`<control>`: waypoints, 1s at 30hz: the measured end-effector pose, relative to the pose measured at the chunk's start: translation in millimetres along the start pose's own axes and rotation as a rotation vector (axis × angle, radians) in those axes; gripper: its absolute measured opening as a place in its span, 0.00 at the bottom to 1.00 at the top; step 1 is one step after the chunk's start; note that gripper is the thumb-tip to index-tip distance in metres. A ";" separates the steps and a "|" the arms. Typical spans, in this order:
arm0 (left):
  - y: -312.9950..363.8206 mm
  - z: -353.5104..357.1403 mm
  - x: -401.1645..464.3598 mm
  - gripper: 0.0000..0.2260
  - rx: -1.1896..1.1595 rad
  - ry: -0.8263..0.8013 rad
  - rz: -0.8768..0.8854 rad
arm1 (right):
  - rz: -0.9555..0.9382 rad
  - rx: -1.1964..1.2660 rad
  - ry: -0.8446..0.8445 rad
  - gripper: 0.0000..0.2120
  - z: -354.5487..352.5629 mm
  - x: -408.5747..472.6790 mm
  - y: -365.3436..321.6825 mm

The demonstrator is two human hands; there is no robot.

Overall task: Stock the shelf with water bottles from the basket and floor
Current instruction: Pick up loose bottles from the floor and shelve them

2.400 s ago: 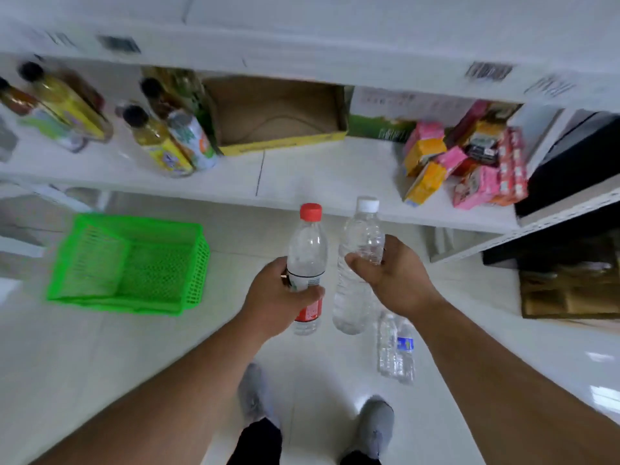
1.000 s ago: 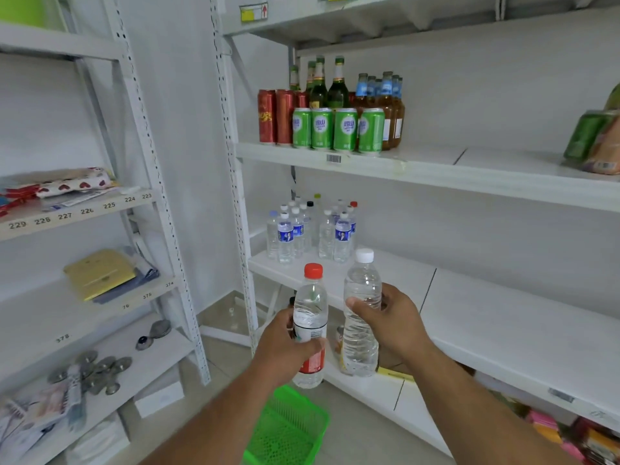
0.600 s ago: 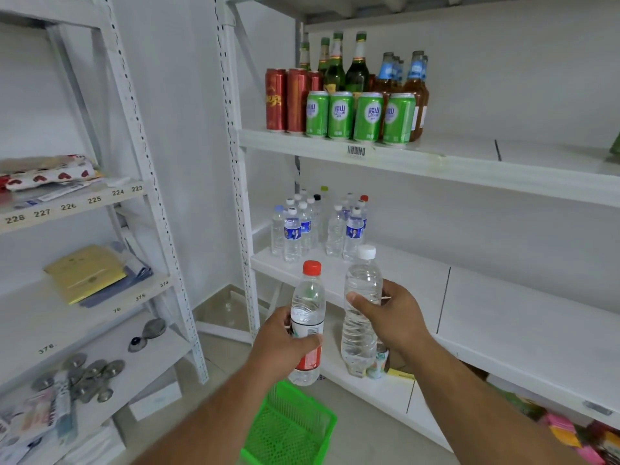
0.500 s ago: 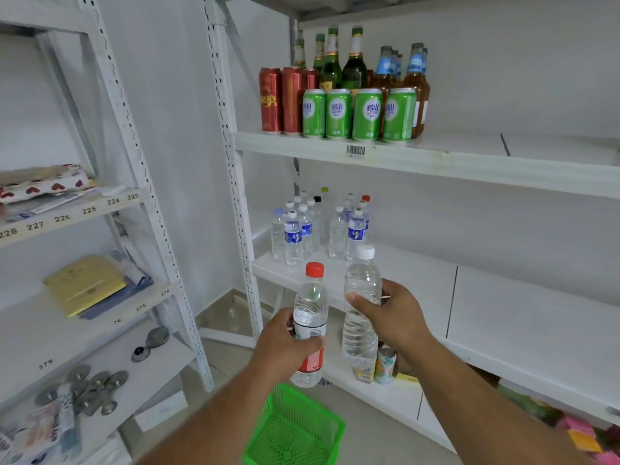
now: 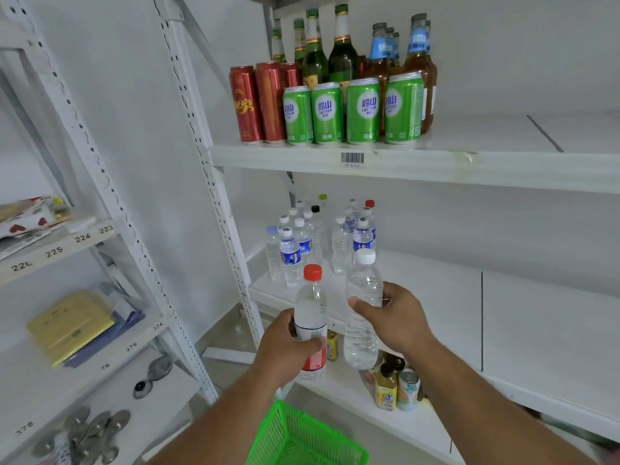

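The green basket (image 5: 303, 437) is cut off by the bottom edge; rear shelf bottles' (image 5: 322, 216) labels are unreadable.

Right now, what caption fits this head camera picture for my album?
Two hands, left hand and right hand, carrying water bottles toward the shelf.

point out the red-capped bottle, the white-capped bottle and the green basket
Red-capped clear plastic water bottle (image 5: 310, 307), head view, on its clear upper body.
White-capped clear plastic water bottle (image 5: 364, 286), head view, on its shoulder.
Green plastic mesh basket (image 5: 302, 441), head view, on its inner mesh wall.
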State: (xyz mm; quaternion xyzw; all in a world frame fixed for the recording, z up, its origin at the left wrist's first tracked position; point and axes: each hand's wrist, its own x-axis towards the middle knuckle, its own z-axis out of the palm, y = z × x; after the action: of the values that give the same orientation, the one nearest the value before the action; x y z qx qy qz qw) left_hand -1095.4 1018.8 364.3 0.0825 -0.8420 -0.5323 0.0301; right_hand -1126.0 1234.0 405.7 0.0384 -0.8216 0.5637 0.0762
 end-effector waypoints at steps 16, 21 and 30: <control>-40.0 -18.4 156.9 0.20 -0.013 -0.225 0.100 | 0.186 -0.086 0.165 0.08 75.3 91.0 9.5; -51.1 -23.0 202.1 0.18 -0.014 -0.291 0.134 | 0.223 -0.146 0.237 0.07 102.2 112.8 5.5; -50.2 -0.8 258.4 0.19 -0.011 -0.344 0.164 | 0.318 -0.147 0.297 0.13 111.9 158.7 25.0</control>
State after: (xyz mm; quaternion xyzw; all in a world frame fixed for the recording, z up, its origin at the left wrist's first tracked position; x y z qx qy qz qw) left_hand -1344.3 952.9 309.7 -0.0787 -0.8358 -0.5388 -0.0705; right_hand -1295.3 1142.3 370.0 -0.1807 -0.8359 0.5067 0.1092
